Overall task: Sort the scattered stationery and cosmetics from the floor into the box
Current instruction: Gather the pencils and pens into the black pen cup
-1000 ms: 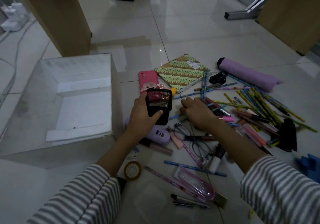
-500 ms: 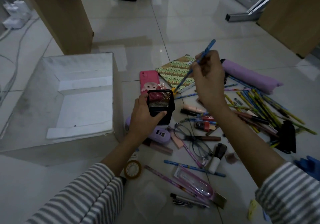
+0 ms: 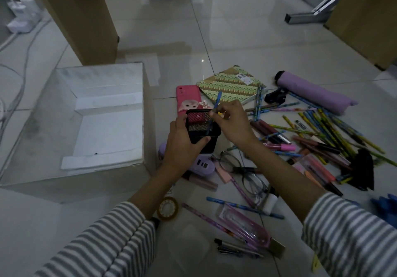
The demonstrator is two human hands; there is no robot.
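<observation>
On the tiled floor, just right of the white box (image 3: 148, 126): both hands meet at a black mesh pen holder (image 3: 209, 148).

The left hand (image 3: 182, 145) grips the holder from its left side, thumb across the front and fingers curled round the back. It holds it above a purple device lying on the floor. The right hand (image 3: 233, 124) pinches a blue pencil (image 3: 218, 100) between its fingertips. The pencil's lower end is inside the holder and its top tilts up to the right. Something red lies in the holder too. The box sits open and well to the left of both hands. Scattered pencils and pens (image 3: 322, 130) lie to the right of the hands, with glasses (image 3: 247, 173) and a tape roll (image 3: 168, 208) nearer the person. A pink phone (image 3: 189, 98) and a patterned notebook (image 3: 232, 85) lie just beyond the holder.
</observation>
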